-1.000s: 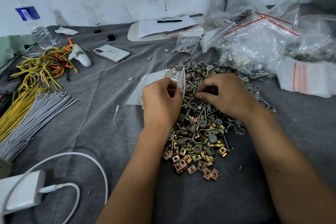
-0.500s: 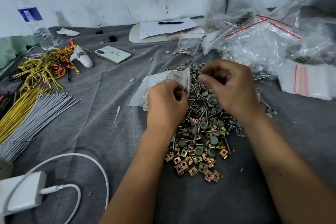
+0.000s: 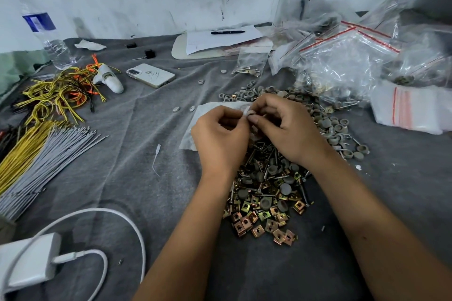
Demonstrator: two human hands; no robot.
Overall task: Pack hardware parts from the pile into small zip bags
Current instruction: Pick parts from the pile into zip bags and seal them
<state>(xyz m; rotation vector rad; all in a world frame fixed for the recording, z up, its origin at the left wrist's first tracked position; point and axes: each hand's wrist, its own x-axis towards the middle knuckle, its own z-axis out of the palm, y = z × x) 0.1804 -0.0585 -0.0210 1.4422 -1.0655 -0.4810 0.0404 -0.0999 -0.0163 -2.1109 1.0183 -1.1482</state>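
left hand [image 3: 220, 139]: centre of the frame, fingers curled, pinching the mouth of the zip bag [image 3: 208, 115] between thumb and forefinger.
right hand [image 3: 291, 129]: just right of the left hand, fingertips meeting it at the bag's mouth; thumb and forefinger pinch a small grey cap [image 3: 250, 113] there, the other fingers curled loosely.
zip bag: small and clear, lying flat on the cloth [image 3: 146, 154], running up and left from the left hand; what is inside cannot be told.
pile [image 3: 269, 178]: centre right, directly under and below both hands; grey round caps at its upper end, long screws in the middle, brass square clips at its lower end.
stray caps [image 3: 176, 109]: a few lie apart on the cloth, upper left of the bag.
filled bags [image 3: 342, 63]: heaped at upper right, clear with red seal lines.
flat bags [image 3: 411, 110]: a white stack at the right edge.
wires [image 3: 56, 93]: yellow and orange tangle at left; straight grey and yellow bundles below it.
phone [image 3: 150, 75]: face down, upper centre left.
bottle [image 3: 46, 29]: upper left, upright.
paper and pen [image 3: 227, 32]: top centre, the pen on the paper.
charger [image 3: 29, 259]: lower left, with a white cable looped beside it.
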